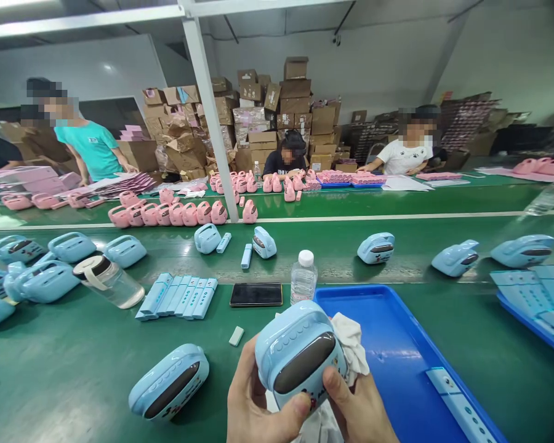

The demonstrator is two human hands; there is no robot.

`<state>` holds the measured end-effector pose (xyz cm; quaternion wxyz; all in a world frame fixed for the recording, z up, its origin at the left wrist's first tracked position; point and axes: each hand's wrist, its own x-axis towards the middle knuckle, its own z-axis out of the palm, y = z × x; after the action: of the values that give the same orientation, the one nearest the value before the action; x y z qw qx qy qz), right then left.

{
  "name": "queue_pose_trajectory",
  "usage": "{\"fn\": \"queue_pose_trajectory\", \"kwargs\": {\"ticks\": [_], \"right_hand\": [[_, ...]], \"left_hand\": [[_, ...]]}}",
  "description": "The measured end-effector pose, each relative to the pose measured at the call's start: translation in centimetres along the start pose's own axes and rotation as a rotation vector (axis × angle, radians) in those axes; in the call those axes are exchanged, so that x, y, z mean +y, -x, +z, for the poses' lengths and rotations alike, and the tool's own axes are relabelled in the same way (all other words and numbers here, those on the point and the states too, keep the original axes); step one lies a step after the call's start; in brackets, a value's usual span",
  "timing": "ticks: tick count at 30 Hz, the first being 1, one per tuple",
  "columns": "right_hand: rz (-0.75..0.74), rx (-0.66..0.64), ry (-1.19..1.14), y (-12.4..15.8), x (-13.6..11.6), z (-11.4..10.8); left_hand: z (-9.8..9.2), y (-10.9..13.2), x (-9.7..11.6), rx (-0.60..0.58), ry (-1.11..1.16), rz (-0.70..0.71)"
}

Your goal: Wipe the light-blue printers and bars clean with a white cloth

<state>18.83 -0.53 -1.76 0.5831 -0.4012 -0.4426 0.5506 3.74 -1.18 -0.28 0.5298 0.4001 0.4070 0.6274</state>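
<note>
My left hand (263,400) is closed around the left side of a glossy light-blue plastic casing (284,341) with a dark oval window and a small printed picture. From the other side, my right hand (360,406) grips the same casing, its thumb on the front near the print. A crumpled white cloth (351,338) is bunched between my right palm and the casing, and more of it hangs below. A similar blue casing (170,384) lies on the green table to the left.
A blue tray (383,351) holds a blue button strip (459,403). Beyond my hands are a clear bottle (303,280), a phone (256,295), a small pale block (236,336), more strips (180,296) and a lidded jar (113,283). Blue casings stand along the belt; people work behind.
</note>
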Motion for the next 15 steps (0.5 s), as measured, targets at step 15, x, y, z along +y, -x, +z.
{"fn": "queue_pose_trajectory", "kwargs": {"ticks": [15], "right_hand": [[-0.76,-0.111,0.603,2.2,0.3,3.4]], "left_hand": [[-1.1,-0.3,1.8,0.082,0.361,-0.248]]}}
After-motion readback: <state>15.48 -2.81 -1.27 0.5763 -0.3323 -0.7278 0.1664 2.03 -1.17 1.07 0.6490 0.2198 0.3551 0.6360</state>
